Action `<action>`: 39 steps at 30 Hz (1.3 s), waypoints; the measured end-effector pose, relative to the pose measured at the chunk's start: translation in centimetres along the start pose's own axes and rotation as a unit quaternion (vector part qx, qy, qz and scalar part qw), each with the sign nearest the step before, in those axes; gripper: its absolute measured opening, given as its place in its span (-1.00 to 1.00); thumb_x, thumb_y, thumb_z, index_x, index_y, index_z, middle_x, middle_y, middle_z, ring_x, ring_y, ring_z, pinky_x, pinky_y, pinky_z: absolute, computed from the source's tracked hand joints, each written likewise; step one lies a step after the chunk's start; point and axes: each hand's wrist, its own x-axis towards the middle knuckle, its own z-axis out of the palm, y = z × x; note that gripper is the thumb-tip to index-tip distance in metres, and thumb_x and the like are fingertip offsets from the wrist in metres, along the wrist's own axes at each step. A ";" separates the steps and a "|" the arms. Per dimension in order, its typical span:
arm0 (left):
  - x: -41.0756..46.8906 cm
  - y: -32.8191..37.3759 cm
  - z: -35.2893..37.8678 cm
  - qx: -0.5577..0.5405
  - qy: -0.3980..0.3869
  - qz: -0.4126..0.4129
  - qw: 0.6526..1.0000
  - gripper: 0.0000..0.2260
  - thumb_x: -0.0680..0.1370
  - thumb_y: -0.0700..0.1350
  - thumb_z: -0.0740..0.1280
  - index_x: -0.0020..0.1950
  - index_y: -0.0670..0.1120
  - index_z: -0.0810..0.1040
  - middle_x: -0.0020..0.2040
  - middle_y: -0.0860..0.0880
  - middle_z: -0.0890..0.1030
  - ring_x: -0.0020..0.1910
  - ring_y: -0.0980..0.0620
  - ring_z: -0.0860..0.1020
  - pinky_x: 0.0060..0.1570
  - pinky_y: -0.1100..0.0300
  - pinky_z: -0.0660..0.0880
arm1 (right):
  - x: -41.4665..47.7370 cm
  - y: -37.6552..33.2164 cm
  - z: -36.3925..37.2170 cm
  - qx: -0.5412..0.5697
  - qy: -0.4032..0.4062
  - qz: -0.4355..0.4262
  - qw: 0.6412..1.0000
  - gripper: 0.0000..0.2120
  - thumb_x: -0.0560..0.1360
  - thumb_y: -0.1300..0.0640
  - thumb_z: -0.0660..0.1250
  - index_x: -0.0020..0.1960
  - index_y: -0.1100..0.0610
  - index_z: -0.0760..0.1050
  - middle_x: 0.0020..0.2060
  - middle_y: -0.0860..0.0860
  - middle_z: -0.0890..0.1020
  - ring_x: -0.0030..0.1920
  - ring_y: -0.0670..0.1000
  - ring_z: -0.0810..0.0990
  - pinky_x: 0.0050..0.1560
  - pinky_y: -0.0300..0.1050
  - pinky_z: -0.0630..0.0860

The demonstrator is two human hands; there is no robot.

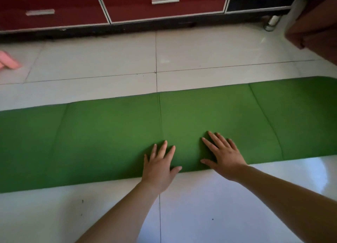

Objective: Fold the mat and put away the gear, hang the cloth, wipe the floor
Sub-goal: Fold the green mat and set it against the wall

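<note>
A long green mat [109,136] lies flat across the white tiled floor, running from the left edge to the right edge of the view, with several fold creases across it. My left hand [159,167] rests flat on the mat's near edge, fingers spread and straight. My right hand [223,156] lies flat on the mat just to the right of it, fingers also spread. Both palms press down on the mat near its middle. A pink object [10,61] shows partly at the far left on the floor.
A low cabinet with red drawers [164,5] and metal handles runs along the back. A brown piece of furniture [317,27] juts in at the top right, beside a chrome cabinet leg [271,23]. White glossy floor tiles [200,206] lie in front of and behind the mat.
</note>
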 end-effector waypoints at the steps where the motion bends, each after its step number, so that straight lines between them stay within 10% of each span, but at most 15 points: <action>1: 0.2 0.4 0.0 0.004 -0.002 0.007 1.000 -0.39 0.55 0.25 0.10 0.52 0.13 -0.04 0.55 0.08 -0.16 0.52 -0.10 -0.17 0.43 -0.20 -0.04 | 0.0 0.0 0.1 0.007 0.004 0.001 1.000 -0.32 0.50 -0.34 0.01 0.51 -0.14 -0.14 0.52 -0.09 -0.18 0.51 -0.02 -0.19 0.46 0.00 -0.19; 19: 4.8 16.2 1.0 0.073 -0.041 0.120 0.989 -0.39 0.56 0.21 0.11 0.53 0.06 -0.03 0.55 0.09 -0.16 0.52 -0.07 -0.13 0.43 -0.20 0.04 | -8.2 14.7 -1.1 0.079 0.065 0.207 0.973 -0.38 0.54 -0.27 0.02 0.51 -0.07 -0.04 0.52 -0.10 -0.10 0.51 0.02 -0.13 0.45 0.24 -0.07; 39: 6.9 21.8 3.1 0.109 -0.031 0.183 0.977 -0.46 0.59 0.17 0.04 0.53 0.10 -0.02 0.55 0.12 -0.13 0.52 -0.01 -0.14 0.40 -0.21 0.05 | -10.0 21.1 0.4 0.278 0.217 0.401 0.845 -0.36 0.53 -0.15 0.20 0.50 0.05 0.05 0.49 0.22 -0.09 0.48 0.22 0.00 0.37 0.12 0.21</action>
